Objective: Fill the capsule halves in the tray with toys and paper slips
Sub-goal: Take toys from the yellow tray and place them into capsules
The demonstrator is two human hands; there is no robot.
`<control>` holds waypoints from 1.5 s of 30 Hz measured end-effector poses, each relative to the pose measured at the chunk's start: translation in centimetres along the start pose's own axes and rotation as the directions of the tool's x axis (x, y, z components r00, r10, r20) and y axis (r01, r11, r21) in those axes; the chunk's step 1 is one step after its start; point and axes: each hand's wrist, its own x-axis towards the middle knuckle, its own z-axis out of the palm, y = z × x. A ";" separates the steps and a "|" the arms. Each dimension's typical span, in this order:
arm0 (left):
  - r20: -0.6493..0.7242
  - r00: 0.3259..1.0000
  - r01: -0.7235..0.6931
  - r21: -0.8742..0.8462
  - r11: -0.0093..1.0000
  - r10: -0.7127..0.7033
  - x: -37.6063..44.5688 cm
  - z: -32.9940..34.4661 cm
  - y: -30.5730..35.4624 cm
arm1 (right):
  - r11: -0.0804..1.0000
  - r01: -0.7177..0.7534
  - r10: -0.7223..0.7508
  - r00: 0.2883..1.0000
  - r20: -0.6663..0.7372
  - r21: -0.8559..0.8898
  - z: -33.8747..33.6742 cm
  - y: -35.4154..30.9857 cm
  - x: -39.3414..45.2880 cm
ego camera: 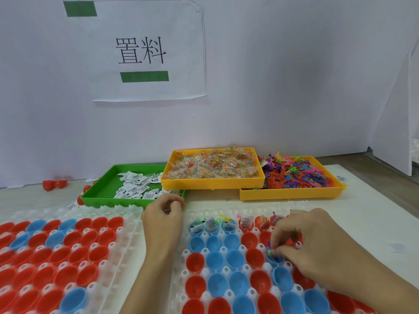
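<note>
While your right hand is down on the right tray, you're mid-fill: fingertips bunched over a blue half at the right of the third row, pinching small coloured toy bits into it. I can't tell how much is still in the pinch. Most halves in the near rows, red and blue, look empty. Only the far row is done: slips and toys stick out of those cups.

Left hand rests on the gap between the two trays, fingers loosely curled near the far edge. Something small may be between thumb and fingers; too blurred to confirm.

The left tray of halves looks untouched, nothing in any cup that I can see.

Further back on the table: green bin with slips, just beyond your left hand; yellow bin of bagged beads; second yellow bin of loose plastic figures on the right.

Next move, my read: let go of the toy, then get a slip into the same cup. Slips are on the left, so the left hand is best placed. Work the row in order so no cup gets skipped.
</note>
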 end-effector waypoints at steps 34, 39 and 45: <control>0.371 0.912 -0.218 0.801 0.558 -0.176 11.7 -3.6 1.0 | 0.995 0.033 -0.030 0.999 0.028 -0.092 0.6 0.0 -0.2; 0.241 0.970 -0.188 0.716 0.672 0.014 10.2 -3.9 2.5 | 0.997 0.034 -0.034 0.999 0.000 -0.071 0.4 0.4 -0.2; 0.106 0.982 -0.172 0.187 0.967 0.154 1.9 -3.4 8.5 | 0.990 0.044 -0.025 0.990 -0.139 0.133 -0.6 -0.1 -0.2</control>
